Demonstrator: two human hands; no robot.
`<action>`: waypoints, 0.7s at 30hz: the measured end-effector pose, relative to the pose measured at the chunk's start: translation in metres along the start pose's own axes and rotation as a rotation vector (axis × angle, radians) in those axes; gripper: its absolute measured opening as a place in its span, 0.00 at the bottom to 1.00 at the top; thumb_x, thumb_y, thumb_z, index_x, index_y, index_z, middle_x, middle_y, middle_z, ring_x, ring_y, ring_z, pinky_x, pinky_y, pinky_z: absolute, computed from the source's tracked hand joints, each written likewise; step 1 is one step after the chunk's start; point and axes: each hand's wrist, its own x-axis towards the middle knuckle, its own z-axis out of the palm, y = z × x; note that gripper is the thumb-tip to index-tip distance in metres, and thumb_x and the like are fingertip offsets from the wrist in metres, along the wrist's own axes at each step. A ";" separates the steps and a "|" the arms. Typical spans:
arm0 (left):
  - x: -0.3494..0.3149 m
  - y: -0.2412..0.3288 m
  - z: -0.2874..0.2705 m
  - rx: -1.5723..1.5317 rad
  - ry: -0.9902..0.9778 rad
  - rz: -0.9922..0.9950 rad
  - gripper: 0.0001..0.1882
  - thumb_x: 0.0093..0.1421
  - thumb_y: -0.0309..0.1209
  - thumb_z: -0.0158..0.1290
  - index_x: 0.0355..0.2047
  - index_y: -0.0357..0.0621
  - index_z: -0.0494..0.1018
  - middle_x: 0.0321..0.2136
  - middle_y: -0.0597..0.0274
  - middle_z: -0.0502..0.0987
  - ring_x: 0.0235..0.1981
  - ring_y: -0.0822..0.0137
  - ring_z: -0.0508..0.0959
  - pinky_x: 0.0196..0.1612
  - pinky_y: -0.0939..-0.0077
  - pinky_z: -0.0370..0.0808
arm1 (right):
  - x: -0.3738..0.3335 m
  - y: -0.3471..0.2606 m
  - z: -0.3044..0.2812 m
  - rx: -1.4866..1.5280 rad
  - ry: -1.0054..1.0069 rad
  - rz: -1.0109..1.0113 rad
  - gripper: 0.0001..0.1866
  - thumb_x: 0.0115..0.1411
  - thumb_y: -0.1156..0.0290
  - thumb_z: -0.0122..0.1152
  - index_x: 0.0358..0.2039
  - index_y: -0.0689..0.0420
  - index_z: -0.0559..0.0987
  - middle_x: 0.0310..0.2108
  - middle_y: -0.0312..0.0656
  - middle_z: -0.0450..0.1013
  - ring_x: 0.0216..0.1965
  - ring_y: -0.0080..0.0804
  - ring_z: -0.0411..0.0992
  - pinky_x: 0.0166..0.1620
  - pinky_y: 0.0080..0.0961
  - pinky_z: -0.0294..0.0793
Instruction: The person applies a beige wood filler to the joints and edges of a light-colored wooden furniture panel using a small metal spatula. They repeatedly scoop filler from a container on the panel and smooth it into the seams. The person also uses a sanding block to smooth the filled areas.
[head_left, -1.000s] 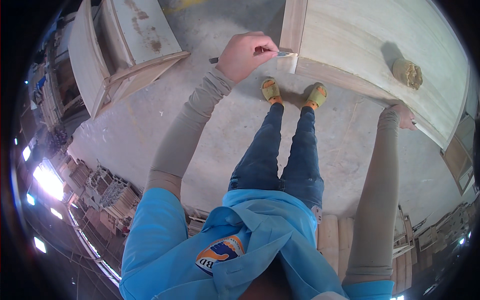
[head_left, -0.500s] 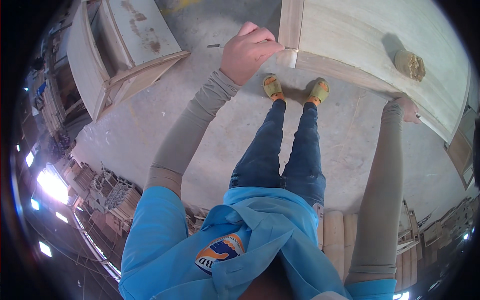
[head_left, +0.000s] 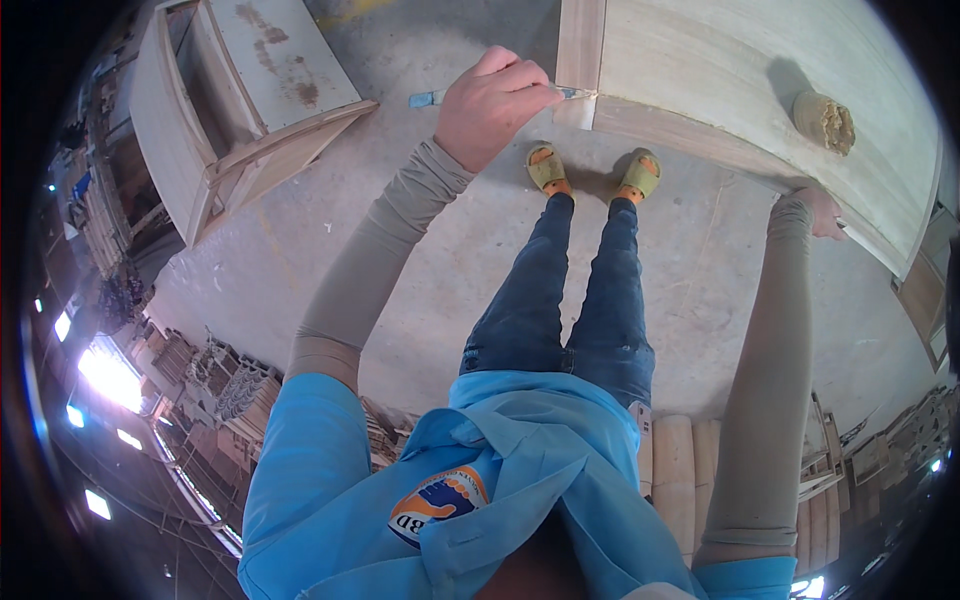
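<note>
- My left hand (head_left: 487, 110) is raised over the floor (head_left: 420, 290), its fingers (head_left: 524, 80) closed in a pinch on a thin tool (head_left: 423, 99).
- The tool lies nearly level across my grip: a pale blue end sticks out on the left, and a narrow end reaches right, its tip at the near left corner of a pale wooden panel (head_left: 740, 60). I can't tell whether tip and wood touch.
- Along the panel's near side runs a browner edge strip (head_left: 680, 130), bent by the lens; a lighter board (head_left: 580, 45) runs away from me along its left side.
- My right hand (head_left: 822, 210) is at the panel's near edge, well to the right, with the fingers curled. Part of them is hidden, so I can't tell whether they grip the edge or hold something.
- A stubby tan roll (head_left: 824, 123) with a ragged end rests on the panel, beyond my right hand, casting a shadow.
- Off to my left stands an unfinished wooden frame (head_left: 215, 170) with a white, brown-stained board (head_left: 285, 55).
- Below the panel's edge are my feet in green sandals (head_left: 640, 176), both on the floor.
</note>
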 end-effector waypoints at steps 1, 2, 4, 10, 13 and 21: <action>0.001 0.000 -0.004 -0.020 -0.022 -0.018 0.08 0.48 0.26 0.61 0.31 0.53 0.82 0.29 0.74 0.77 0.34 0.66 0.72 0.34 0.76 0.73 | 0.002 0.001 0.001 0.002 0.001 0.004 0.28 0.70 0.67 0.37 0.68 0.53 0.49 0.57 0.58 0.68 0.54 0.51 0.72 0.53 0.44 0.76; 0.002 0.000 -0.006 -0.041 -0.044 -0.036 0.08 0.49 0.26 0.62 0.31 0.52 0.82 0.30 0.72 0.77 0.33 0.65 0.72 0.34 0.75 0.72 | 0.005 0.003 0.002 0.003 0.002 0.007 0.28 0.70 0.67 0.37 0.68 0.52 0.49 0.57 0.57 0.68 0.54 0.51 0.72 0.53 0.44 0.76; 0.004 0.000 -0.007 -0.087 -0.014 -0.048 0.08 0.50 0.27 0.62 0.32 0.52 0.82 0.30 0.72 0.77 0.33 0.65 0.72 0.33 0.75 0.72 | 0.009 0.005 0.004 0.008 0.003 0.014 0.28 0.69 0.67 0.37 0.69 0.52 0.49 0.58 0.56 0.68 0.55 0.50 0.72 0.53 0.44 0.76; 0.007 -0.001 -0.005 -0.126 -0.082 -0.059 0.08 0.52 0.27 0.61 0.33 0.50 0.82 0.30 0.70 0.78 0.34 0.64 0.71 0.35 0.73 0.72 | 0.012 0.009 0.006 0.004 -0.007 -0.006 0.28 0.69 0.68 0.38 0.68 0.52 0.50 0.58 0.55 0.68 0.55 0.50 0.71 0.53 0.43 0.75; 0.009 -0.003 -0.011 -0.179 -0.138 -0.094 0.08 0.52 0.27 0.61 0.34 0.49 0.82 0.31 0.69 0.78 0.35 0.63 0.71 0.37 0.72 0.72 | 0.008 0.008 0.006 0.010 -0.009 -0.008 0.28 0.69 0.68 0.38 0.68 0.53 0.50 0.58 0.56 0.68 0.55 0.51 0.71 0.54 0.44 0.75; 0.008 -0.012 -0.017 -0.185 -0.097 -0.076 0.08 0.52 0.26 0.61 0.34 0.48 0.82 0.32 0.69 0.77 0.35 0.64 0.71 0.38 0.72 0.72 | 0.004 0.005 0.002 0.023 -0.008 -0.013 0.27 0.69 0.67 0.38 0.68 0.54 0.50 0.58 0.58 0.67 0.55 0.53 0.71 0.54 0.45 0.75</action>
